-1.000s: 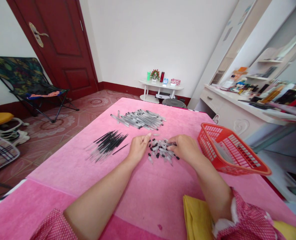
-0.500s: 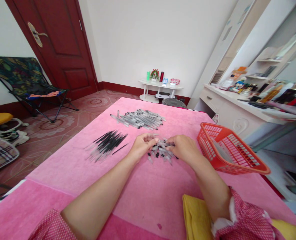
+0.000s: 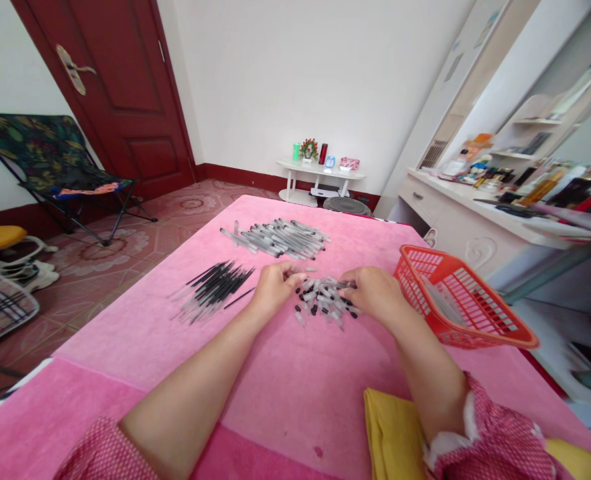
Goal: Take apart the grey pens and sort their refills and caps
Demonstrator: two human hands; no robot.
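A loose heap of pen caps (image 3: 325, 300), clear with black parts, lies on the pink cloth between my hands. My left hand (image 3: 275, 288) rests at the heap's left edge, fingers curved and thumb a little apart, holding nothing that I can see. At the right edge my right hand (image 3: 375, 293) touches the outer caps with bent, parted fingers; its palm side is hidden. Beyond the hands lies a pile of clear pen barrels (image 3: 285, 238). Thin black-and-clear pen refills (image 3: 218, 287) are bunched to the left, one lying slightly apart.
An orange-red plastic basket (image 3: 468, 300) stands on the right, with something clear inside. A folded yellow cloth (image 3: 392, 433) lies near my right forearm. Pink cloth (image 3: 295, 393) covers the table. A cluttered dresser (image 3: 475, 213) stands beyond the basket.
Both hands have drawn slightly outward from the cap heap, the left one to the left and the right one to the right. More of the caps now shows between them.
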